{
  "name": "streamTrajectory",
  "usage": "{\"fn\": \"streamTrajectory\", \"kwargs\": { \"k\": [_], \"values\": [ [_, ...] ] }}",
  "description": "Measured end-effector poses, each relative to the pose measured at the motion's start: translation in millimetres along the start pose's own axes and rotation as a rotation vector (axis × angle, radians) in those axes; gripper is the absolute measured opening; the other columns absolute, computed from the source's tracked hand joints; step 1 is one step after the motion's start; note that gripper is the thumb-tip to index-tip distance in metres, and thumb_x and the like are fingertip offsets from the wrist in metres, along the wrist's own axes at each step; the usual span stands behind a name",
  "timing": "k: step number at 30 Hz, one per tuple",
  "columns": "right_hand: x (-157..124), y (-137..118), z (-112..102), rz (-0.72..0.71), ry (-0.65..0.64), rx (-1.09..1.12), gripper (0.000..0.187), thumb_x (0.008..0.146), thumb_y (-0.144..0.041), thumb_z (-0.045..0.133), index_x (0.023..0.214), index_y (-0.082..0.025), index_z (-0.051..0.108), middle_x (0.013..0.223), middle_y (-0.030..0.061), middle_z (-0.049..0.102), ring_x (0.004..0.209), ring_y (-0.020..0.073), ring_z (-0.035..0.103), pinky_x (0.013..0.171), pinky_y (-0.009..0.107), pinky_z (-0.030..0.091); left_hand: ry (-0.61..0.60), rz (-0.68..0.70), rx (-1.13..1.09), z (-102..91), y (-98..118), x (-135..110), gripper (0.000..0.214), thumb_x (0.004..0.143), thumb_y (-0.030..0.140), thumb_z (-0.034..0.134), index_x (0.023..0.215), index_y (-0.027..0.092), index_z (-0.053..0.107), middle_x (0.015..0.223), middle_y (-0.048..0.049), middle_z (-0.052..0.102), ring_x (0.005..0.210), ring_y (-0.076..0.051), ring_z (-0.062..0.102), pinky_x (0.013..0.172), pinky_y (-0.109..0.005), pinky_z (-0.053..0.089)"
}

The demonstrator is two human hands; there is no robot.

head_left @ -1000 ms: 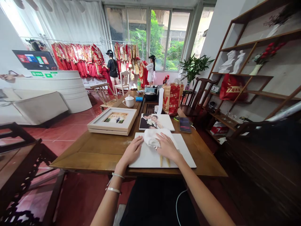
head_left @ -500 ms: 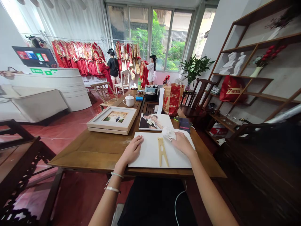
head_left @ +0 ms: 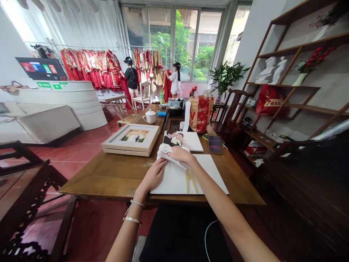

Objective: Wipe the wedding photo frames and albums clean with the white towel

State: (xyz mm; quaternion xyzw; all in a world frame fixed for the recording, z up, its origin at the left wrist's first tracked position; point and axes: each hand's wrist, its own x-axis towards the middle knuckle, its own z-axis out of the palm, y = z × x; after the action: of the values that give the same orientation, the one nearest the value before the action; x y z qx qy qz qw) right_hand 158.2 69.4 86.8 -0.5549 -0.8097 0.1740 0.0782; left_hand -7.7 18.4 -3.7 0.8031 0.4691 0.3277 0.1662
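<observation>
A white board point(head_left: 212, 174) lies flat at the table's near edge. My left hand point(head_left: 155, 174) rests on its left side, fingers stretched out flat. My right hand point(head_left: 180, 154) has crossed to the board's far left corner and presses a bunched white cloth point(head_left: 165, 150) there, close to my left fingertips. A pale yellow, fork-shaped tool point(head_left: 191, 182) lies on the board with its two prongs toward me; my right forearm and the cloth cover its upper part. Just beyond the board is a photo panel point(head_left: 195, 141) showing a couple, partly hidden by my right hand and the cloth.
Left of the board sit stacked picture frames point(head_left: 131, 140). Farther back on the wooden table point(head_left: 109, 178) are a lidded white cup point(head_left: 149, 116), a paper bag point(head_left: 201, 113) and a phone point(head_left: 215, 145). Two people stand by racks of red garments point(head_left: 95, 69).
My right hand has swept the cloth leftward across the board, from its far right corner to its far left. My left hand has stayed almost in place.
</observation>
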Motion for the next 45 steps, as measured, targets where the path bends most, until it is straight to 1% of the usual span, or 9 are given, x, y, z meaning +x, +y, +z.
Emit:
{"fn": "streamTrajectory", "kwargs": {
  "k": [8,16,19,23,30,33,36,39,45],
  "values": [
    [-52,38,-13,0.057,0.076,-0.097,0.036,0.092,-0.034,0.044,0.111,-0.012,0.065,0.119,0.0170,0.062,0.114,0.0333,0.054,0.093,0.041,0.042,0.000,0.009,-0.022,1.8,-4,-1,0.039,0.091,0.023,0.038,0.123,0.018,0.059,0.140,-0.0091,0.051,0.134,-0.023,0.041,0.113,-0.045,0.031],
    [-113,-15,51,-0.222,0.103,-0.155,0.057,0.072,-0.016,0.058,0.129,-0.011,0.052,0.151,0.0132,0.031,0.140,0.0351,0.016,0.114,0.052,0.006,-0.010,0.018,-0.115,-2.9,1,0,0.037,0.091,0.023,0.039,0.118,0.019,0.064,0.138,-0.0098,0.053,0.134,-0.023,0.040,0.112,-0.041,0.033],
    [-146,-28,64,-0.320,0.071,-0.098,0.058,0.071,-0.017,0.056,0.129,-0.008,0.051,0.152,0.0167,0.027,0.140,0.0371,0.013,0.114,0.053,0.006,-0.001,0.002,-0.136,-3.1,-1,-1,0.037,0.089,0.025,0.043,0.120,0.018,0.063,0.139,-0.0110,0.052,0.133,-0.024,0.042,0.112,-0.042,0.033],
    [-174,-5,51,-0.391,0.004,0.078,0.073,0.063,-0.010,0.048,0.136,-0.015,0.047,0.149,0.0077,0.036,0.140,0.0265,0.021,0.116,0.046,0.012,0.022,-0.008,-0.109,0.9,-6,-2,0.038,0.090,0.023,0.041,0.121,0.018,0.061,0.139,-0.0107,0.051,0.133,-0.023,0.042,0.111,-0.045,0.033],
    [-147,78,28,-0.047,0.206,0.037,0.074,0.067,-0.004,0.039,0.139,-0.021,0.043,0.146,0.0038,0.041,0.138,0.0175,0.028,0.116,0.043,0.016,0.029,-0.006,-0.083,2.7,-6,-1,0.038,0.090,0.023,0.039,0.120,0.019,0.061,0.139,-0.0085,0.052,0.134,-0.021,0.042,0.113,-0.044,0.031],
    [-120,88,28,0.166,0.287,-0.072,0.067,0.074,-0.008,0.043,0.140,-0.021,0.041,0.147,0.0078,0.038,0.140,0.0266,0.023,0.113,0.056,0.009,0.021,-0.005,-0.075,1.7,-5,-1,0.038,0.090,0.022,0.038,0.120,0.018,0.061,0.139,-0.0089,0.051,0.134,-0.021,0.041,0.113,-0.044,0.031],
    [-99,71,35,0.225,0.312,-0.092,0.065,0.078,-0.014,0.049,0.142,-0.022,0.038,0.150,0.0126,0.032,0.140,0.0381,0.015,0.104,0.070,0.003,0.004,-0.008,-0.055,1.3,-4,0,0.039,0.091,0.022,0.036,0.122,0.017,0.060,0.140,-0.0104,0.050,0.135,-0.022,0.040,0.113,-0.044,0.030],
    [-96,40,47,0.113,0.264,-0.118,0.069,0.074,-0.015,0.055,0.141,-0.027,0.040,0.153,0.0099,0.028,0.140,0.0382,0.011,0.105,0.068,0.000,-0.003,-0.008,-0.042,1.0,-3,0,0.040,0.091,0.022,0.036,0.122,0.015,0.060,0.141,-0.0117,0.049,0.135,-0.022,0.040,0.114,-0.044,0.030],
    [-160,2,51,-0.304,0.029,-0.036,0.086,0.060,-0.006,0.050,0.140,-0.035,0.039,0.155,0.0010,0.024,0.142,0.0315,0.007,0.110,0.062,-0.004,-0.005,-0.005,-0.060,0.8,-4,0,0.039,0.091,0.022,0.038,0.122,0.015,0.060,0.141,-0.0119,0.049,0.135,-0.023,0.039,0.113,-0.043,0.031]
  ]
}}
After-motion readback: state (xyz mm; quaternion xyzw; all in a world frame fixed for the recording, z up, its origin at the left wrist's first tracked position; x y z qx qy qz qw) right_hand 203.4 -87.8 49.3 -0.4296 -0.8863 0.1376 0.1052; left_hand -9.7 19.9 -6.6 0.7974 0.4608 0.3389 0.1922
